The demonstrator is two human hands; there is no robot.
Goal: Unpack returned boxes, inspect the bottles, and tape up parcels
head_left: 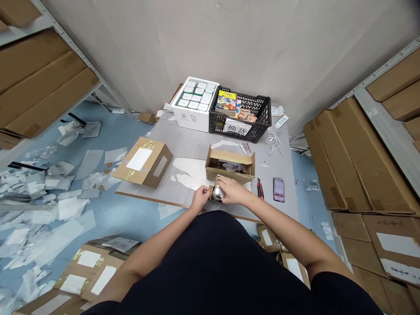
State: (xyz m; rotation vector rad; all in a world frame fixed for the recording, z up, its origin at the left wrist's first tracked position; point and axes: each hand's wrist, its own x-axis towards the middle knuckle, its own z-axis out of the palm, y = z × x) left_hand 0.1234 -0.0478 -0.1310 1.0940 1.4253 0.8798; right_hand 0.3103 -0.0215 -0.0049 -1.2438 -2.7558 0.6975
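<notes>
As flat brown cardboard cartons (pixel 354 153) lay stacked on grey metal shelving (pixel 384 116) to the right, and more filled shelves stood to the left, a pale blue floor (pixel 111 214) spread below, littered with white paper scraps (pixel 49 183). A wide grey board (pixel 193 144) lay on that floor, bearing everything else. At its far end stood a white foam box (pixel 188 118) holding rows of small white packets, and beside it, touching it, a black plastic crate (pixel 262 113) held colourful booklets. Nearer, a taped brown cardboard parcel (pixel 142 162) lay at the left, and an open brown cardboard box (pixel 229 173) sat near the middle. Just in front of that open box was a small cardboard box (pixel 210 191), with a shiny silver rounded object (pixel 217 193) sitting at it. The right hand (pixel 231 190) curled its fingers together over the silver object, clamping it. The left hand (pixel 200 197) was bunched against the small box's edge, though I couldn't tell whether it gripped. A red-and-black utility knife (pixel 260 189) lay just right of them.
</notes>
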